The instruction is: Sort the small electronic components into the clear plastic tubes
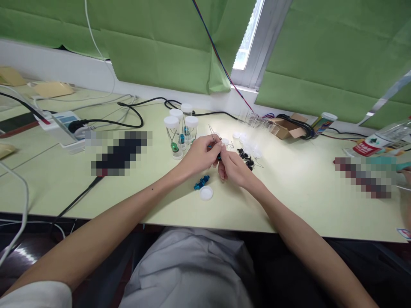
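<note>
My left hand [204,153] and my right hand [236,166] meet over the middle of the table, fingers closed on a small dark part [219,156] with thin wire near it. My fingers hide most of that part. Below them lie shiny blue metallic pieces [201,183] beside a round white lid [206,193]. To the left stand several clear tubes [176,150] with white caps, holding green or blue pieces and thin wires. Right of my hands are several black knob-like parts [246,159] with wire ends, and more white lids [256,152] behind them.
Clear empty-looking tubes [253,120] lie at the back near an open cardboard box [287,128] and a canister [324,124]. A plastic bottle [372,143] lies at right, where another person's hand [407,175] shows. A power strip [66,128] and cables occupy the left.
</note>
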A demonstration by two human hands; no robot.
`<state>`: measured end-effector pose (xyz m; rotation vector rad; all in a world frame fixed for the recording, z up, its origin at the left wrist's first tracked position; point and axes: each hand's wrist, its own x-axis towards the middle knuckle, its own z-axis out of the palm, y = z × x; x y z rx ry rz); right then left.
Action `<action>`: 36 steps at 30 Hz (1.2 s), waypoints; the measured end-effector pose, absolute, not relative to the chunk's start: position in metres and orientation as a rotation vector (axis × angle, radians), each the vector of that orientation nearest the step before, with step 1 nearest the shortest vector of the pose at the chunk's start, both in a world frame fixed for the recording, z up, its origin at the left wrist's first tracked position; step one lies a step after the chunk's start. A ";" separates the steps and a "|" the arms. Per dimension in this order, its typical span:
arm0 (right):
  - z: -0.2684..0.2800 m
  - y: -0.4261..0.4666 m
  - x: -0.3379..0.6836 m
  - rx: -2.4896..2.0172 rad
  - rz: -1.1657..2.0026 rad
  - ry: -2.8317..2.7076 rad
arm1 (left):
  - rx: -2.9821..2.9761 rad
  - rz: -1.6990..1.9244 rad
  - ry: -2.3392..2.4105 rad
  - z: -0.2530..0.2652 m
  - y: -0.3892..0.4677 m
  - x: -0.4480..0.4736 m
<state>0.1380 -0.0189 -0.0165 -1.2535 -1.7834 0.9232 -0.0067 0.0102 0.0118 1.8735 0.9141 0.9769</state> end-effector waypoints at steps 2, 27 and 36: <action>-0.017 -0.019 0.138 -1.257 0.933 -1.790 | 1.917 0.977 0.934 0.012 0.010 -0.007; -0.017 -0.019 0.139 -1.204 0.971 -1.793 | 1.947 1.012 0.897 0.011 0.009 -0.006; -0.009 -0.019 0.135 -1.090 1.260 -1.462 | 1.701 1.020 0.748 0.011 0.009 -0.004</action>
